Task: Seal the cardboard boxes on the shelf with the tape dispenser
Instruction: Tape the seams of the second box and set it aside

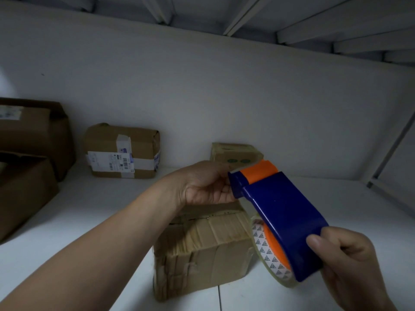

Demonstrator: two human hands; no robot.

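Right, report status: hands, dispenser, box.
Right hand grips rear of tape dispenser; left hand holds its front end. Dispenser in the air over the near cardboard box. Nothing blocking.

- Cardboard boxes: five. Large box (pixel 33 131) at 9 o'clock, lower box (pixel 24 189) at 8 o'clock, labelled box (pixel 107 140) at 9 o'clock nearer centre, small box (pixel 233 152) at centre, taped box (pixel 202 250) at 6 o'clock.
- Tape dispenser (pixel 280 212): one, at 4 o'clock.
- Tape roll (pixel 267 259): one.
- Hands: two, left hand (pixel 202 185) and right hand (pixel 350 263).
- Shelf (pixel 101 209): one.
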